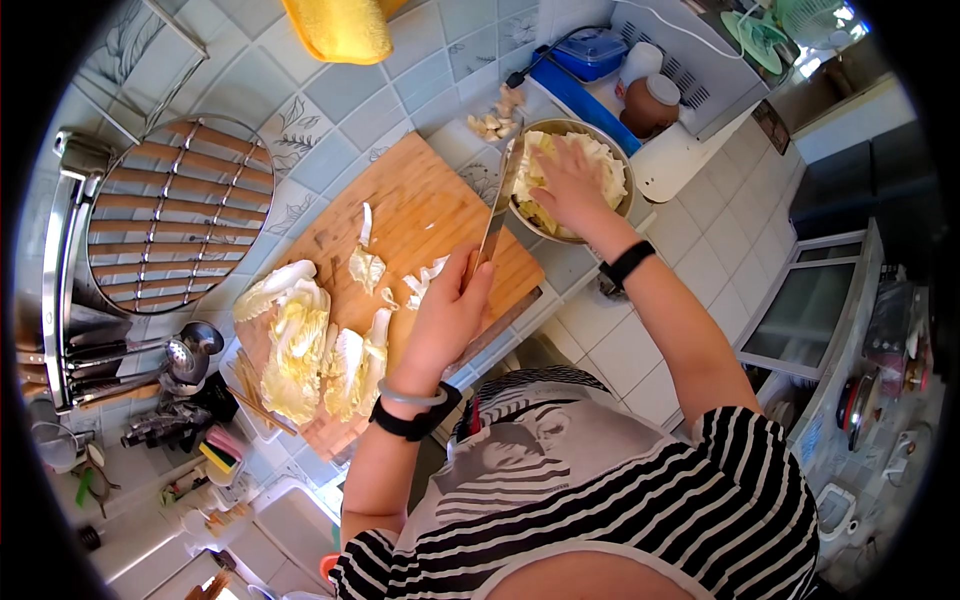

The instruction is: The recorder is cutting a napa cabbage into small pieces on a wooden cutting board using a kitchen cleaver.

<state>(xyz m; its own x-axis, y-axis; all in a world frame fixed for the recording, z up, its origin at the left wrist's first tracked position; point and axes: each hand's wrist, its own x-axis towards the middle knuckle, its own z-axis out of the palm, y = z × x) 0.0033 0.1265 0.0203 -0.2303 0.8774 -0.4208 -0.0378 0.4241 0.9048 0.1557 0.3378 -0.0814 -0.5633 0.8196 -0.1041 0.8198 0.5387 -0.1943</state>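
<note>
My left hand [453, 304] grips a kitchen knife [501, 193] by its handle, blade pointing away from me beside the bowl's rim. With fingers spread, my right hand [574, 184] rests on cut napa cabbage [609, 166] in a round metal bowl [631, 180]; its fingertips are partly lost among the leaves. Below the knife lies a wooden cutting board [420, 187]. Whole napa cabbage leaves [296, 349] are heaped at its left end. A few loose cabbage scraps [367, 268] lie near the board's middle.
Garlic cloves [491, 126] lie behind the bowl by the tiled wall. Right of them is a blue-edged tray [585, 105] with a brown jar [651, 105]. A round slatted rack [180, 214] and hanging ladles [196, 349] are at the left. Chopsticks [259, 405] stick out beside the board.
</note>
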